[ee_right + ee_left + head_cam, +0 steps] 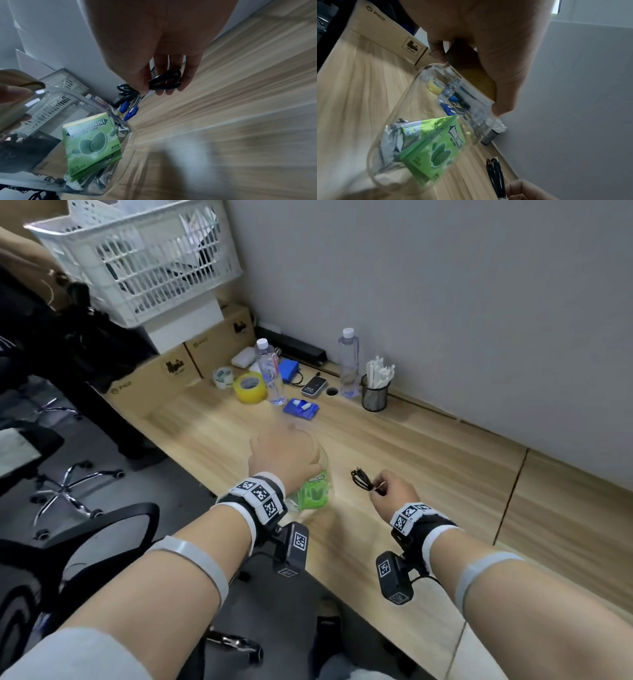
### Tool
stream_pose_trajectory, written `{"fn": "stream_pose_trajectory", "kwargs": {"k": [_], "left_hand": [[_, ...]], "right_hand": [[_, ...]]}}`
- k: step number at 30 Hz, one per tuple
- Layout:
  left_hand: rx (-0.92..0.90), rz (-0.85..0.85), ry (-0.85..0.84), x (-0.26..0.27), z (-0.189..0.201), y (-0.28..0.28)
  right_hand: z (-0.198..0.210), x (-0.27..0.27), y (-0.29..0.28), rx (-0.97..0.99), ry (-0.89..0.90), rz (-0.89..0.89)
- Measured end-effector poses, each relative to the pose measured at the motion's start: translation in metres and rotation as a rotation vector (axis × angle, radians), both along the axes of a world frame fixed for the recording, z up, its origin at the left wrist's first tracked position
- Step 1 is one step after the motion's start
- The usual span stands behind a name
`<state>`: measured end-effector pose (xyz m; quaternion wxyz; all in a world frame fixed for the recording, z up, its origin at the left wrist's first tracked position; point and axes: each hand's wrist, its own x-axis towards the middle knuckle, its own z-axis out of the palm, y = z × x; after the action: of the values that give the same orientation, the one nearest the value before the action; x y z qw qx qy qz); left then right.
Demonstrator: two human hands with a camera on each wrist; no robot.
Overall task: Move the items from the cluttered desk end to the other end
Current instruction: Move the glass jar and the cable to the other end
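Our left hand covers the lid and upper part of the clear plastic jar, and motion smears both. In the right wrist view the coiled black cable half hides behind our fingers; the light wooden desk streaks into blur.

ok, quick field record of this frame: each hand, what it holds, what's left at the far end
left hand: grips clear jar by its top
jar contents: green Doublemint box, foil wrappers
right hand: pinches coiled black cable
far end: yellow tape roll, two water bottles, blue packets, mesh cup of white sticks
desk: light wood
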<state>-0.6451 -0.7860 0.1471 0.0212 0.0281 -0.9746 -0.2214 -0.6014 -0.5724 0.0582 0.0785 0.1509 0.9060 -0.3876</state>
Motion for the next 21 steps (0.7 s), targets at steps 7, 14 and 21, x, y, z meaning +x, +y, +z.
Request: {"fn": "stream_pose_trajectory", "kwargs": {"k": [7, 14, 21], "left_hand": [[-0.015, 0.014, -0.043, -0.105, -0.006, -0.06], [-0.086, -0.05, -0.081, -0.183, -0.011, -0.09], [-0.014, -0.111, -0.062, -0.261, -0.019, -0.139]], "right_hand": [[-0.017, -0.103, -0.07, -0.031, -0.042, 0.027], [-0.025, -0.162, -0.102, 0.034, -0.097, 0.004], [-0.029, -0.228, -0.147, 0.073, -0.13, -0.039]]}}
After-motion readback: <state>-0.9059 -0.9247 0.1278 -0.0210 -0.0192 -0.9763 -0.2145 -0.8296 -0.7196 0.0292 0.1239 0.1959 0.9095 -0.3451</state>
